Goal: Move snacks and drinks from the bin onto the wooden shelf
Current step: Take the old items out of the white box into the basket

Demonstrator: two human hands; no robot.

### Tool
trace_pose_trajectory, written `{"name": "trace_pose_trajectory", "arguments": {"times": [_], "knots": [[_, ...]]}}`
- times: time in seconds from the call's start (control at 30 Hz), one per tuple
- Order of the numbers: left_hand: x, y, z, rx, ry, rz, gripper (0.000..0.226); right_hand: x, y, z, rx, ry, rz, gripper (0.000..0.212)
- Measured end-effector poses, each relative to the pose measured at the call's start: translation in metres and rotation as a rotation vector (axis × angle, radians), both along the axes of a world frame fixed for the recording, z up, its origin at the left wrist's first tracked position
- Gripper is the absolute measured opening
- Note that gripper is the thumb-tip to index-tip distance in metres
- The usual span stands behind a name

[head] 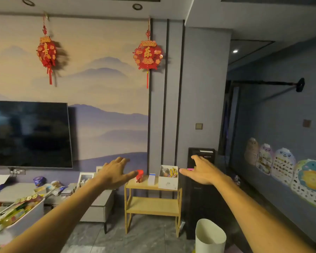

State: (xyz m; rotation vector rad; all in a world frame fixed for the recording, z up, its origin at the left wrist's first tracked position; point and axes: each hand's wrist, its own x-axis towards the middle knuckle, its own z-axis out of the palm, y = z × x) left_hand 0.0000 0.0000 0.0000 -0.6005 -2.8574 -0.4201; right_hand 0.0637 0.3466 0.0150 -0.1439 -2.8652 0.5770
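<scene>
A white bin (28, 215) packed with several snack packets and bottles sits at the lower left. Ahead stands a small wooden shelf (152, 206) with two tiers against the wall. Its top holds a red-lidded container (139, 176), a small white and blue box (151, 179) and a white box of small items (168, 178). The lower tier is bare. My left hand (115, 175) and my right hand (202, 171) are both stretched forward at shelf-top height, fingers spread, holding nothing.
A grey TV cabinet (98, 203) cluttered with tins and frames stands left of the shelf, under a wall-mounted TV (29, 134). A dark tall appliance (201, 190) is right of the shelf. A white waste bin (210, 236) sits on the floor at lower right.
</scene>
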Motion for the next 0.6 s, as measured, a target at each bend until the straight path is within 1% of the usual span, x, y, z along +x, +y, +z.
{"name": "trace_pose_trajectory", "arguments": {"times": [0.13, 0.27, 0.33, 0.4, 0.53, 0.6], "knots": [[-0.031, 0.01, -0.016, 0.016, -0.039, 0.006, 0.153, -0.032, 0.009, -0.019, 0.037, -0.047, 0.001, 0.093], [-0.092, 0.025, -0.036, -0.001, -0.044, -0.004, 0.145, -0.087, 0.018, -0.044, 0.039, -0.043, -0.004, 0.093], [-0.134, 0.034, -0.046, -0.011, -0.05, -0.015, 0.138, -0.122, 0.023, -0.055, 0.043, -0.046, -0.019, 0.093], [-0.177, 0.045, -0.055, -0.005, -0.07, -0.032, 0.123, -0.156, 0.024, -0.063, 0.045, -0.057, -0.042, 0.093], [-0.259, 0.066, -0.062, -0.053, -0.106, -0.09, 0.098, -0.226, 0.025, -0.07, 0.013, -0.085, -0.071, 0.079], [-0.301, 0.077, -0.064, -0.084, -0.115, -0.115, 0.091, -0.263, 0.027, -0.074, -0.008, -0.089, -0.096, 0.079]]}}
